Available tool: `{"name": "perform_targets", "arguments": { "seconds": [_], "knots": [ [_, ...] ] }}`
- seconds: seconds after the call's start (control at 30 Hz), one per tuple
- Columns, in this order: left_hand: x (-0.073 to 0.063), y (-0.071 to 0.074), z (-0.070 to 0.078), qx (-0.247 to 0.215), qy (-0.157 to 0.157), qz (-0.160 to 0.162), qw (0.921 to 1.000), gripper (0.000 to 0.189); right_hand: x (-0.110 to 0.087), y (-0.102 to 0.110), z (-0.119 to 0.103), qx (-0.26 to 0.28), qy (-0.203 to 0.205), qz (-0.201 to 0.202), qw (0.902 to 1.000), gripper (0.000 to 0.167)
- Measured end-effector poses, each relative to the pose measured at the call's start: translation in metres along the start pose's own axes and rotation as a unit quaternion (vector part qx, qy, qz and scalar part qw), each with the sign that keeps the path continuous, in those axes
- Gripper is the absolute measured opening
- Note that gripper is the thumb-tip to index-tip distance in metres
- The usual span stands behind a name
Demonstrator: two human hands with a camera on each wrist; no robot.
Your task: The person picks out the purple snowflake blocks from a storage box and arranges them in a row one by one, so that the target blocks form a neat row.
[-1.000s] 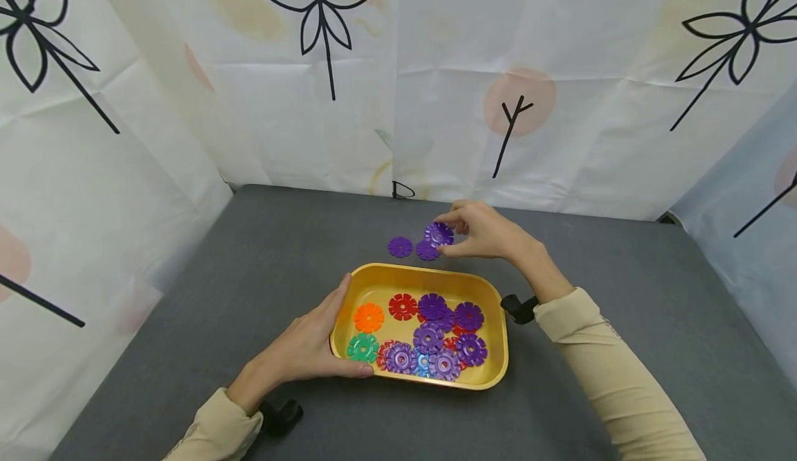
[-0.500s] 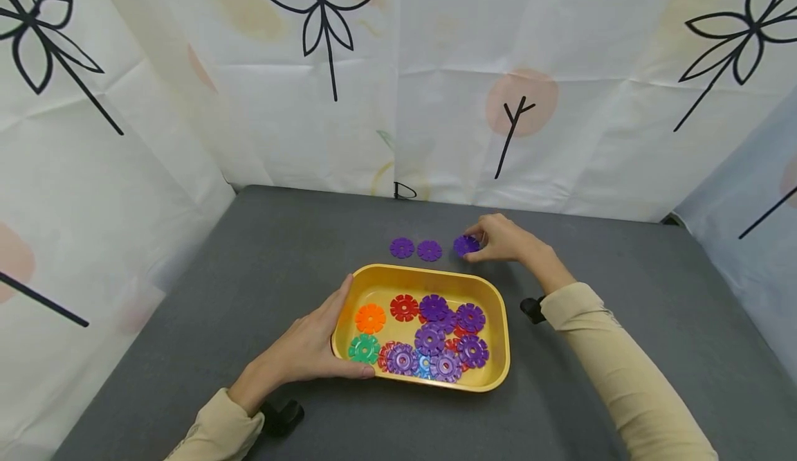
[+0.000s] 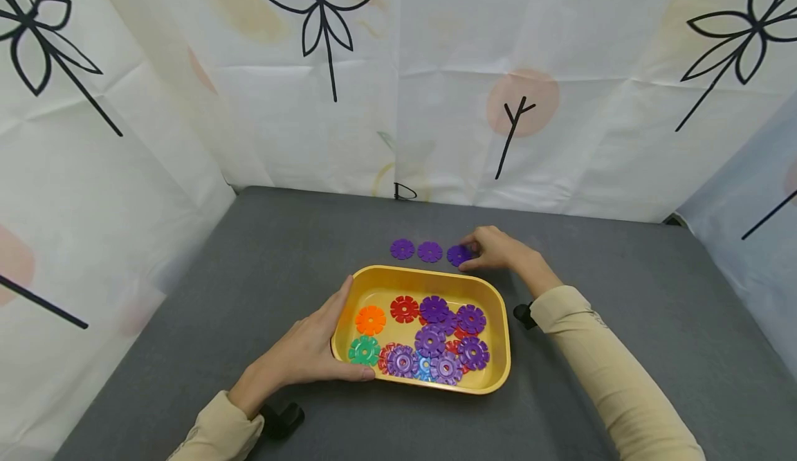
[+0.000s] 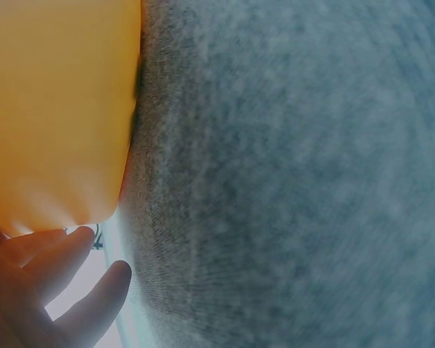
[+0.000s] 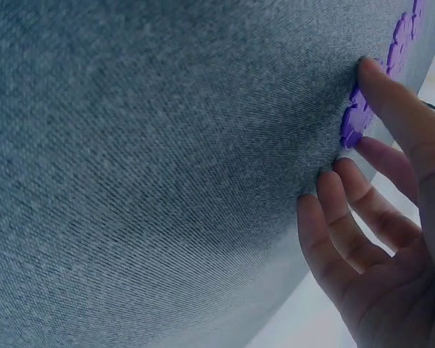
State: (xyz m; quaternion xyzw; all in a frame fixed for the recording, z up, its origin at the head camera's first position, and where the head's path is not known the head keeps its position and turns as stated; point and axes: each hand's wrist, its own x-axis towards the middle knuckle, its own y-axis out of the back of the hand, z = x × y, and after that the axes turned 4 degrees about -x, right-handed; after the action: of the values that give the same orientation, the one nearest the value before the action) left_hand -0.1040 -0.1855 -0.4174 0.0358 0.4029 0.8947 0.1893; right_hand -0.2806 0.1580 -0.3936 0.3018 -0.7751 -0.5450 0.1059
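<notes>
My left hand (image 3: 305, 350) grips the left end of a yellow plastic tray (image 3: 373, 282), thumb along the near rim. In the left wrist view, fingers (image 4: 61, 261) lie against the tray's outer wall. Beyond the tray, my right hand (image 3: 498, 250) pinches a purple flower-shaped disc (image 3: 457, 256) by its edges, between thumb and index finger, down at the table. The right wrist view shows that disc (image 5: 355, 123) flat on the cloth. To its left lie two more purple discs, a nearer one (image 3: 429, 252) and a farther one (image 3: 402, 249), all in a row.
Inside the tray are an orange disc (image 3: 370, 320), a green disc (image 3: 364, 350), and several red, blue and purple ones, some overlapping. A grey cloth (image 3: 299, 239) covers the table. White patterned curtains (image 3: 448, 101) stand behind and at both sides.
My right hand has carried the purple disc from above the middle disc to the right, then lowered it beside the row and slid it slightly left. The left hand and tray stay put.
</notes>
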Motion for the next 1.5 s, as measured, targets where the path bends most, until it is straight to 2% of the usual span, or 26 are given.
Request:
{"name": "perform_targets", "arguments": {
  "seconds": [0.43, 0.7, 0.83, 1.0, 1.13, 1.27, 1.37, 1.5],
  "knots": [
    [-0.001, 0.001, 0.000, -0.002, -0.001, 0.004, 1.0000, 0.139, 0.001, -0.003, -0.001, 0.004, -0.013, 0.007, 0.9999, 0.048],
    [0.000, 0.000, 0.000, 0.000, 0.002, -0.001, 1.0000, 0.139, -0.002, -0.003, -0.001, -0.003, -0.002, 0.019, 0.9998, 0.049],
    [0.001, 0.000, 0.001, 0.001, 0.001, -0.002, 1.0000, 0.138, -0.007, 0.003, -0.005, -0.010, -0.004, 0.034, 0.9993, 0.050],
    [0.000, 0.000, 0.001, -0.004, -0.003, -0.001, 1.0000, 0.137, -0.017, 0.022, -0.016, 0.004, -0.004, 0.060, 0.9982, 0.051],
    [0.000, 0.001, 0.002, -0.003, -0.008, 0.002, 1.0000, 0.137, -0.024, 0.037, -0.032, 0.019, 0.029, 0.084, 0.9958, 0.049],
    [0.000, 0.001, 0.001, -0.003, -0.007, 0.003, 1.0000, 0.137, -0.028, 0.045, -0.053, 0.042, 0.089, 0.100, 0.9901, 0.046],
    [0.000, 0.001, 0.001, -0.005, -0.005, 0.001, 1.0000, 0.137, -0.028, 0.045, -0.070, 0.055, 0.147, 0.092, 0.9833, 0.042],
    [0.001, 0.000, 0.001, -0.008, 0.000, -0.004, 1.0000, 0.136, -0.025, 0.038, -0.091, 0.074, 0.210, 0.061, 0.9729, 0.038]
  ]
}}
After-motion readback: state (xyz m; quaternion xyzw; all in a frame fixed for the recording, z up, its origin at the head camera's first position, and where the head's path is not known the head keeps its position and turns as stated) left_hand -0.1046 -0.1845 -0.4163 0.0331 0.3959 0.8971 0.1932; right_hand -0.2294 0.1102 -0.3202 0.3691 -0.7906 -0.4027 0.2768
